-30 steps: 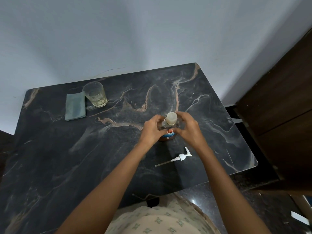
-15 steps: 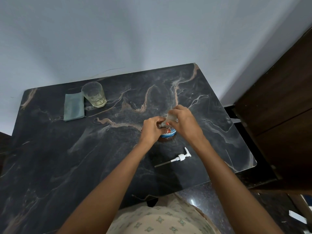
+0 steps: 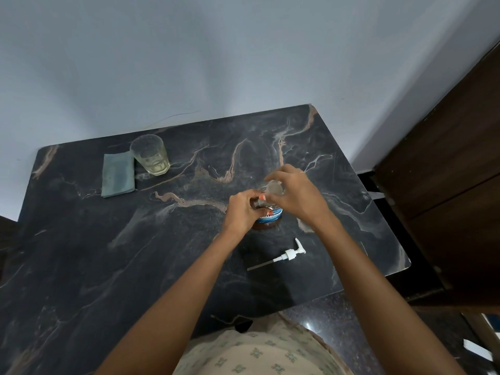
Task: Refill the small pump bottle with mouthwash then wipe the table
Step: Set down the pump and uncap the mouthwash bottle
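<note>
head | glass (image 3: 150,155) pale liquid | mouthwash bottle (image 3: 269,215) brown liquid, both hands on it

wall (image 3: 189,50) – plain pale blue-grey, taking dim even light | table (image 3: 81,253) – dark veined marble, sitting against it | wooden cabinet (image 3: 446,185) – dark brown, standing right | floor (image 3: 338,320) – dark speckled stone, catching a glint

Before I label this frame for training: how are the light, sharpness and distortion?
Head view: dim, bluish room light with soft shadows; wide-angle bending curves the dark marble table edges; the clear drinking glass and white pump head look sharp; the left hand and right hand hide most of the blue-labelled mouthwash bottle.
</note>
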`<state>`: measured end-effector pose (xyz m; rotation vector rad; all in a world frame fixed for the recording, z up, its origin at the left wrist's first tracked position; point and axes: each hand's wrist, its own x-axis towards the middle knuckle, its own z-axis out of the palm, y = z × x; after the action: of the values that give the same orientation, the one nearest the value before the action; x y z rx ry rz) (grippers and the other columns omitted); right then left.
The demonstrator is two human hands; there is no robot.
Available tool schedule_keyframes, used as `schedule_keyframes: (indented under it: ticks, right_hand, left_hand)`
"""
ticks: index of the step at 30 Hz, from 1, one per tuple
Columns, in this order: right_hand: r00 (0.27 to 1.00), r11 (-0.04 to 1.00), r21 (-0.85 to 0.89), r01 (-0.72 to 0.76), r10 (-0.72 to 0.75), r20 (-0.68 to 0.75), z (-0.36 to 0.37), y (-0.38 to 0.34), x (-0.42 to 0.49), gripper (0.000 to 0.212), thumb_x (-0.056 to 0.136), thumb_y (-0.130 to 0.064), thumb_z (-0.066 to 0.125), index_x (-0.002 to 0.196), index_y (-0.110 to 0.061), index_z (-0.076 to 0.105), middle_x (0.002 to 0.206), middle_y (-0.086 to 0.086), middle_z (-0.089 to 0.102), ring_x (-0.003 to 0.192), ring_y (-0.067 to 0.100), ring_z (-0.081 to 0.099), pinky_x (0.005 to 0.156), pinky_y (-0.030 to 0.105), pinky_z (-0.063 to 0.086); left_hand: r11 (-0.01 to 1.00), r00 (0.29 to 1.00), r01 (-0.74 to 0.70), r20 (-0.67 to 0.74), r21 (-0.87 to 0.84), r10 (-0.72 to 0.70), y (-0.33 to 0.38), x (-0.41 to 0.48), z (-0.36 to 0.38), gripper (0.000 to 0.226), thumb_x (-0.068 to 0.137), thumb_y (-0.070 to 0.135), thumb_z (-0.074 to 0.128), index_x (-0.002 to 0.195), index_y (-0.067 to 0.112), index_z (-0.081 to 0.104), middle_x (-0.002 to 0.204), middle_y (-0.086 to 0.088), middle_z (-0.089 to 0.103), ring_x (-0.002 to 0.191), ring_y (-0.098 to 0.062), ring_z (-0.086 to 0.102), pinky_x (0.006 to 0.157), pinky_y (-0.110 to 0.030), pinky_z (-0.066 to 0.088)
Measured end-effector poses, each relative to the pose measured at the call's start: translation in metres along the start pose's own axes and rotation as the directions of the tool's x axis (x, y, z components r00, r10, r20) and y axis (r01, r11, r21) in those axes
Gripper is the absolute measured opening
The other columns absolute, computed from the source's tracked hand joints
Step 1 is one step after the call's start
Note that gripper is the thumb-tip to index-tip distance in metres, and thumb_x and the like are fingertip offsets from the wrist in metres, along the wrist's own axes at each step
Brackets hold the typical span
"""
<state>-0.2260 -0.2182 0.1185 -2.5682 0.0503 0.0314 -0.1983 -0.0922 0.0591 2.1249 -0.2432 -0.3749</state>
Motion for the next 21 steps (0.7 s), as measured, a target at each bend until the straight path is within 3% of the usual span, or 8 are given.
schedule_keyframes:
  ticks: [3, 10, 13, 16, 21]
  right_hand:
    - [0.997, 0.996, -0.046, -0.073, 0.072, -0.024, 0.003, -0.003, 0.001, 0.034, 0.080, -0.020, 0.066, 0.113, -0.011, 0.060, 0.112, 0.009, 0.053, 0.106, 0.023, 0.049, 0.085, 0.037, 0.047]
    - [0.980, 0.994, 0.021, 0.112, -0.113, 0.162, -0.009, -0.008, 0.001, 0.034, 0.073, 0.008, 0.061, 0.104, -0.005, 0.064, 0.113, 0.012, 0.060, 0.105, 0.025, 0.055, 0.090, 0.031, 0.043]
    - [0.995, 0.998, -0.015, 0.060, -0.058, 0.085, -0.002, -0.005, 0.000, 0.035, 0.078, -0.008, 0.064, 0.113, -0.011, 0.059, 0.118, 0.007, 0.056, 0.112, 0.024, 0.048, 0.096, 0.036, 0.041]
    - [0.999, 0.998, -0.051, -0.032, 0.031, -0.020, 0.001, -0.003, 0.000, 0.034, 0.081, -0.018, 0.064, 0.114, -0.013, 0.058, 0.118, 0.007, 0.054, 0.112, 0.024, 0.046, 0.090, 0.036, 0.044]
    - [0.987, 0.995, 0.031, 0.094, -0.098, 0.128, -0.006, -0.009, 0.002, 0.033, 0.075, 0.006, 0.061, 0.106, -0.003, 0.062, 0.112, 0.013, 0.060, 0.105, 0.027, 0.054, 0.086, 0.024, 0.039]
  left_hand:
    - [1.000, 1.000, 0.001, -0.005, 0.008, -0.001, -0.001, 0.000, 0.001, 0.043, 0.070, 0.009, 0.075, 0.111, 0.010, 0.062, 0.109, -0.010, 0.067, 0.100, -0.020, 0.063, 0.090, -0.031, 0.048]
    - [1.000, 1.000, -0.002, -0.006, 0.011, 0.002, -0.001, 0.001, 0.000, 0.048, 0.069, 0.009, 0.076, 0.114, 0.007, 0.060, 0.112, -0.010, 0.067, 0.101, -0.020, 0.063, 0.088, -0.026, 0.046]
    - [1.000, 1.000, -0.005, 0.001, 0.003, 0.005, -0.001, 0.000, 0.000, 0.045, 0.069, 0.009, 0.076, 0.112, 0.008, 0.062, 0.109, -0.010, 0.067, 0.099, -0.019, 0.063, 0.087, -0.026, 0.047]
    - [1.000, 1.000, -0.009, -0.005, 0.007, 0.009, -0.001, 0.000, 0.001, 0.044, 0.070, 0.010, 0.075, 0.111, 0.009, 0.062, 0.109, -0.009, 0.067, 0.100, -0.020, 0.063, 0.087, -0.028, 0.047]
    - [1.000, 1.000, -0.021, -0.009, -0.012, 0.021, -0.002, 0.001, 0.001, 0.046, 0.067, 0.007, 0.077, 0.111, 0.008, 0.062, 0.106, -0.010, 0.069, 0.094, -0.017, 0.063, 0.082, -0.020, 0.046]
